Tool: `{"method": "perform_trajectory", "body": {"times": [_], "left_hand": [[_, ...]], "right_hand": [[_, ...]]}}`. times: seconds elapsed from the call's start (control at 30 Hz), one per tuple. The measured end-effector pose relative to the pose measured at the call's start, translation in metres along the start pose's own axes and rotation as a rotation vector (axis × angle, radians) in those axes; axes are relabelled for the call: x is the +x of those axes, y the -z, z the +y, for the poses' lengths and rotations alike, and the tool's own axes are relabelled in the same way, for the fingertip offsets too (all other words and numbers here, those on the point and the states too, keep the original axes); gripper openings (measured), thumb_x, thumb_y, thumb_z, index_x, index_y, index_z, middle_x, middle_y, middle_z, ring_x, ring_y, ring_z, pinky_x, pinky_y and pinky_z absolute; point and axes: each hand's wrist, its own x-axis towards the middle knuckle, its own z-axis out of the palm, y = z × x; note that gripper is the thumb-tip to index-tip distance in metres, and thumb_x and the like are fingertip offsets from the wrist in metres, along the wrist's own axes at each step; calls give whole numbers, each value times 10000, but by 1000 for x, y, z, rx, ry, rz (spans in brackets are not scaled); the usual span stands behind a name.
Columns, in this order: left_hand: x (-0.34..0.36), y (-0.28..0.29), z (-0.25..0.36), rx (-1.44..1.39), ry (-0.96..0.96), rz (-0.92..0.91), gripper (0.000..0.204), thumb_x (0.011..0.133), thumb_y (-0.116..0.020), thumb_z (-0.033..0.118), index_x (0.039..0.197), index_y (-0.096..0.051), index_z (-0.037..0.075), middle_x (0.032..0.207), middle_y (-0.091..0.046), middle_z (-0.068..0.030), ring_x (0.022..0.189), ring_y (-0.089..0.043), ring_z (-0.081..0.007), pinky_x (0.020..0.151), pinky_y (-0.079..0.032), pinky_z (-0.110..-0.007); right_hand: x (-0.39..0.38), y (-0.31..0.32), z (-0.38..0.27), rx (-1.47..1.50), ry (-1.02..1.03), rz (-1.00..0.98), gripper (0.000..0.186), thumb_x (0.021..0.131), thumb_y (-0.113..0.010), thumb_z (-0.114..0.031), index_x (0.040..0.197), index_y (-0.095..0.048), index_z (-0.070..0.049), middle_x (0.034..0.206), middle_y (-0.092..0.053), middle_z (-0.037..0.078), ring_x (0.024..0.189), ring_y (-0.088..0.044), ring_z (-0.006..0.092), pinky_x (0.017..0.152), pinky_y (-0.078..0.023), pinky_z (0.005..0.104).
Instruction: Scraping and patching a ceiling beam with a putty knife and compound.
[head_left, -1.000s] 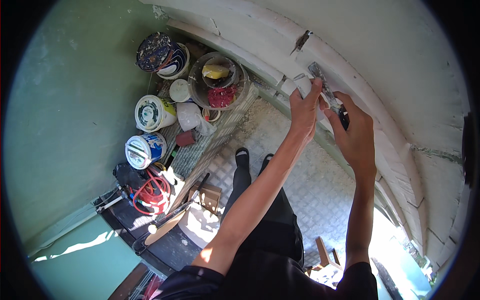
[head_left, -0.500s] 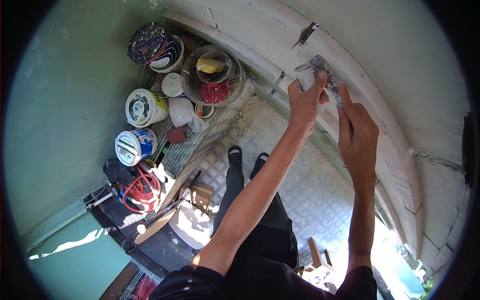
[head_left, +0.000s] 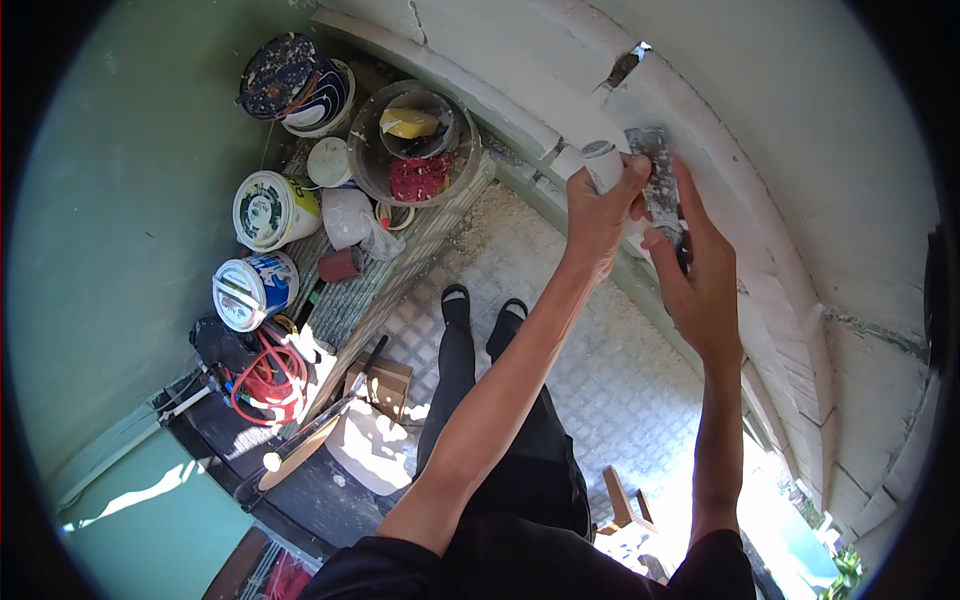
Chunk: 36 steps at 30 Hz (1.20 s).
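My left hand (head_left: 594, 228) is closed round a white cylinder (head_left: 605, 170) with a grey round end; its lower part is hidden in the fingers. My right hand (head_left: 706, 300) grips a putty knife (head_left: 655, 172), its index finger stretched along the blade's side. The blade points up and away from me, its broad face smeared with grey and white residue. Beside the blade, my left thumb and fingertips are close to its left edge; I cannot tell whether they touch it. Both hands are in front of the pale wall ledge (head_left: 745, 195), which has a broken gap beyond the blade.
On the slatted bench (head_left: 365, 285) at left stand several paint buckets (head_left: 264, 212), a clear tub (head_left: 468, 170) holding a yellow sponge (head_left: 408, 123) and a red cloth (head_left: 420, 180), and a red hose (head_left: 270, 380). A cardboard box (head_left: 385, 388) sits beside my legs on the tiled floor (head_left: 600, 390).
My right hand has come slightly left, and the putty knife has turned so that its blade stands more upright and shows more of its face. The left hand keeps its grip on the white cylinder.
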Motion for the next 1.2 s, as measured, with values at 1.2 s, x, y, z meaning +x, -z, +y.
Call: {"method": "perform_trajectory", "body": {"times": [1.2], "left_hand": [[11, 13, -20, -229, -50, 29, 157, 943, -631, 187, 832, -573, 91, 700, -519, 35, 564, -437, -56, 499, -334, -234]], "right_hand": [[13, -32, -1, -264, 62, 47, 448, 929, -519, -39, 1367, -490, -134, 1001, -680, 152, 805, -672, 306, 728, -518, 356]]}}
